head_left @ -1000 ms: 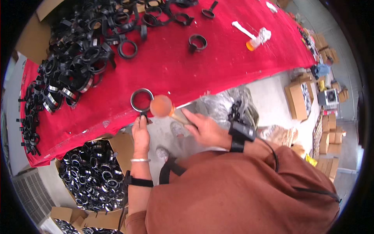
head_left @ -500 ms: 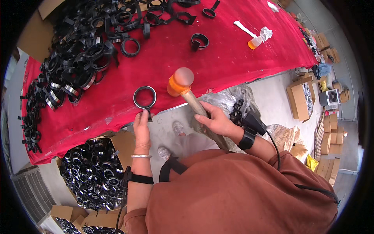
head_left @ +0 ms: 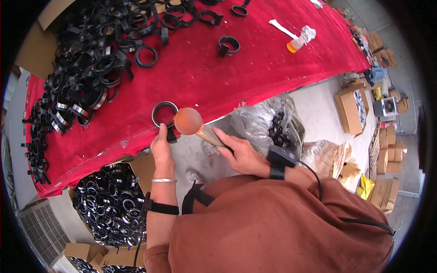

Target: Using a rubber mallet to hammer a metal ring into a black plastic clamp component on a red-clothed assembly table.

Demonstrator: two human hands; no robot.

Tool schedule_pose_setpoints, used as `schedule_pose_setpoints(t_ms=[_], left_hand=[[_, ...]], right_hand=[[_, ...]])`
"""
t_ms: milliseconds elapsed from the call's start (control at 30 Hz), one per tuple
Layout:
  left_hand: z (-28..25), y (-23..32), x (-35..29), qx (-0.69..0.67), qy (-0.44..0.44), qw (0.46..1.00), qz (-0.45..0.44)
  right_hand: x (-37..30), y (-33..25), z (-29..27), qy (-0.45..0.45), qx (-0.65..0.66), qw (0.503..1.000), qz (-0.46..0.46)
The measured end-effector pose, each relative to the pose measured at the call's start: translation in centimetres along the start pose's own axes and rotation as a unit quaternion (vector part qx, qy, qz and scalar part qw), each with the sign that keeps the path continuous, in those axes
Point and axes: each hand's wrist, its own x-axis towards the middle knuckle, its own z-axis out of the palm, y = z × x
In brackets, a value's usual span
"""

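My right hand [head_left: 243, 157] is wrapped around the wooden handle of a mallet [head_left: 188, 121] with an orange head. The mallet's head hangs at the right side of a black ring with a silver edge [head_left: 154, 114], overlapping its rim in view; whether they touch I cannot tell. My left hand [head_left: 162, 148] grips that ring at its near side, by the table's front edge, with the fingers partly hidden. Farther back on the red cloth lies a separate black ring with a tab [head_left: 229, 45].
A large heap of black rings [head_left: 86, 68] covers the table's left on the red cloth [head_left: 191, 77]. Below stands an open carton of rings [head_left: 143, 170]. A plastic bag [head_left: 248, 120] sits beyond my right hand. A second orange-headed mallet [head_left: 293, 45] lies at the back.
The mallet has swung left and down, from right of the ring to against its right side in view. My right hand has shifted left and lower; my left hand stays at the ring.
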Motion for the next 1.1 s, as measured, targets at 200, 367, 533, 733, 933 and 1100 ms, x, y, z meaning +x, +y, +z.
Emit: schedule_pose_setpoints(t_ms=[200, 367, 533, 733, 933, 1100], left_hand=[[-0.2, 0.3, 0.1, 0.012, -0.012, 1.000, -0.024], [-0.5, 0.1, -0.1, 0.017, -0.002, 1.000, -0.026], [0.4, 0.3, -0.2, -0.031, -0.003, 0.999, -0.029], [0.0, 0.6, -0.4, -0.027, 0.009, 0.999, -0.037], [-0.1, 0.2, -0.2, -0.017, 0.000, 0.998, -0.059], [-0.4, -0.2, 0.4, -0.025, 0.001, 0.999, -0.047]], right_hand=[[2.4, -3.3, -2.8, -0.022, 0.058, 0.998, 0.008], [8.6, -6.9, -1.3, -0.020, 0.148, 0.985, -0.085], [12.2, -3.4, 1.7, -0.075, 0.035, 0.995, -0.060], [12.1, -5.6, 0.2, -0.072, 0.168, 0.983, -0.019], [11.5, -0.4, 0.8, -0.016, 0.071, 0.997, 0.009], [10.9, -4.1, -1.0, -0.032, 0.224, 0.972, 0.057]])
